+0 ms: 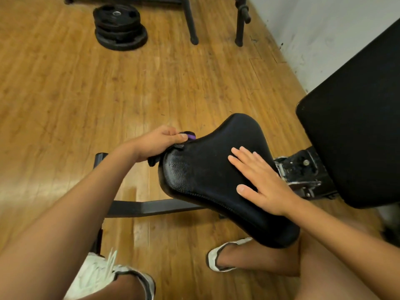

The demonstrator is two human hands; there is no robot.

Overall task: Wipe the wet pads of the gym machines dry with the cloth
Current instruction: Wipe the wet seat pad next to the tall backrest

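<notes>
The left hand point(160, 141) is gripping the dark, purple-edged cloth point(191, 135) against the edge of the seat pad point(194, 174) at nine o'clock, with its fingers curled round the cloth. The right hand point(262, 182) is lying flat on the pad, fingers straight and spread. The back pad point(355, 126) is rising at two o'clock, with a metal bracket point(300, 169) sitting between the two pads. Stacked weight plates point(120, 27) are lying at eleven o'clock, well apart, their markings too small to read.

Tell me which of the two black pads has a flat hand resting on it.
The saddle-shaped seat pad in the middle: the right hand lies flat on it. The big back pad is untouched.
</notes>
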